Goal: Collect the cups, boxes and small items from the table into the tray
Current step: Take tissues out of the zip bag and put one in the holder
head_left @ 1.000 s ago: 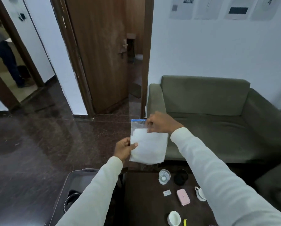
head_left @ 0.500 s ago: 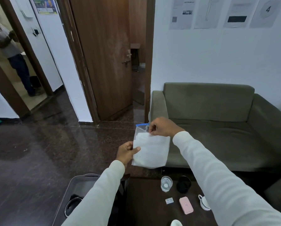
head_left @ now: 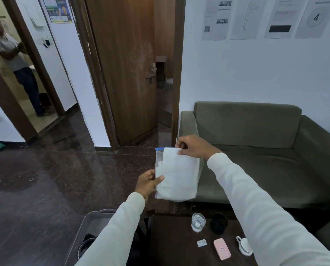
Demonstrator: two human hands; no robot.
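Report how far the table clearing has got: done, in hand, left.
Done: the grey tray at lower left already holds at least one dark round item. In hand: the left hand and right hand hold a clear zip bag with white contents above the table. Left: glass, black cup, small packet, pink case, white cup.

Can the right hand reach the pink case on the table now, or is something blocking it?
Probably not at once: the right hand pinches the plastic bag top, raised well above the pink case. Nothing lies between them.
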